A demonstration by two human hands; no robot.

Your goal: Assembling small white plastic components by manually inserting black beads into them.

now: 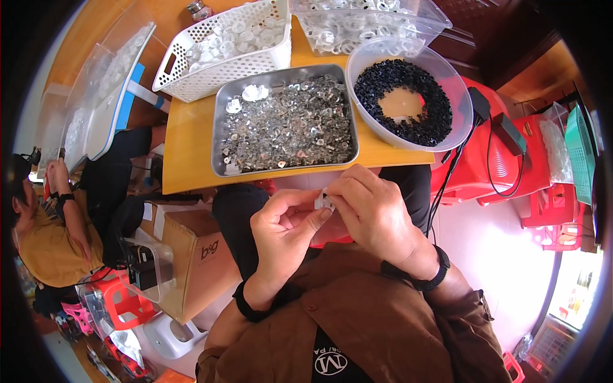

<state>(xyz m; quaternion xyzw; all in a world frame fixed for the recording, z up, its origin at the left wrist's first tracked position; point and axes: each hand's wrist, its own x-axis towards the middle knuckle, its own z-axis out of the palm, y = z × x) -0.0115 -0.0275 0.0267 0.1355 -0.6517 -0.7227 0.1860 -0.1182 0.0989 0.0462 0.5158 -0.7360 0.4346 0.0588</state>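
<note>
A small white plastic part [324, 202] sits between both hands, held above the lap and just short of the near edge of the surface. The left hand [287, 226] pinches it from below with thumb and forefinger; the right hand [373, 214] closes over it from above, fingertips pressed to its top. Both grips are narrow and closed on the part. Its exact shape, and whether a second piece is being fitted to it, cannot be told: the fingers cover most of it.

Progress, as judged: one piece is in hand and a large stock lies unused. The rectangular steel tray [220, 134] is heaped with small shiny metal pieces, a few white plastic parts resting at its far and left edges. The round clear plastic bowl [460, 96] holds black rubber-like rings pushed into a band around a bare centre. The white slotted plastic basket [185, 76] and the clear plastic tub [434, 22] behind hold translucent white parts, probably the finished lot, though this is uncertain.

The wooden orange-brown surface [191, 153] carries all four containers. Red plastic stools [511, 166] stand to the right, a cardboard box [198, 255] to the lower left. A second person in a mustard shirt [51, 242] is seated at the far left.
</note>
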